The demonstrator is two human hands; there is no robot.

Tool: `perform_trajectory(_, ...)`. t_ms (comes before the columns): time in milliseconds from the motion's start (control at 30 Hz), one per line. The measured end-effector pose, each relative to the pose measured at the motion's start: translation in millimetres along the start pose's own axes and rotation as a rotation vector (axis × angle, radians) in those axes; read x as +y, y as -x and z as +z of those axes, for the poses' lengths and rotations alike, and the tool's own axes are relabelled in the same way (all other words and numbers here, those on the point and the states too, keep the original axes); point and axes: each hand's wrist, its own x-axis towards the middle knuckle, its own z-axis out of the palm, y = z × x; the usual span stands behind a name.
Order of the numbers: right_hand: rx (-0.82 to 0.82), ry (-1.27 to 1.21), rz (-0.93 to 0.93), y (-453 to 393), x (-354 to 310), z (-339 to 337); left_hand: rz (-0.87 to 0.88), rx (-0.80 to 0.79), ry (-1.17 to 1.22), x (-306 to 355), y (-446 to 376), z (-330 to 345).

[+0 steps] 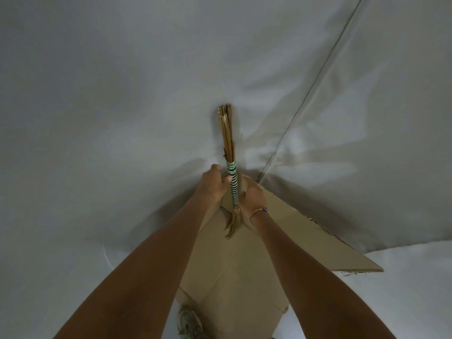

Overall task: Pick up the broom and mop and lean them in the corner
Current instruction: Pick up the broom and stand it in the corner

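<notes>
The broom (233,184) stands upright in a corner draped with white cloth (122,106). Its handle is wrapped in green and black stripes, with bare tan sticks at the top end touching the cloth. Its straw bristles fan downward over the cardboard. My left hand (214,185) is on the left of the wrapped handle, with its fingertips on it. My right hand (253,198), with a thin bracelet on the wrist, cups the handle from the right. No mop is in view.
Flattened brown cardboard (234,265) covers the floor beneath my arms and runs out to the right. A shoe (189,324) shows at the bottom edge. A seam (313,94) runs diagonally down the cloth on the right.
</notes>
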Motion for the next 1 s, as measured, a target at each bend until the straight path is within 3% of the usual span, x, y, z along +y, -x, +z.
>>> perform_trajectory(233,0.185,0.221,-0.282,83.6,-32.5,-52.9,0.108,0.089,-0.162,22.4,114.0,-47.4)
perform_trajectory(400,0.213,0.261,-0.53,166.5,-74.7,-111.3,0.151,0.362,-0.32,53.6,225.8,-72.6)
perform_trajectory(567,0.202,0.198,-0.76,253.7,-96.3,-126.2,0.067,0.531,-0.323,55.0,342.5,-85.9)
perform_trajectory(767,-0.192,0.326,-0.848,394.7,-97.6,-86.3,-0.226,0.485,-0.281,-16.0,507.7,-82.1)
perform_trajectory(1000,-0.628,0.505,-1.003,564.6,-97.1,12.8,-0.556,0.54,-0.119,-148.9,709.2,-36.8)
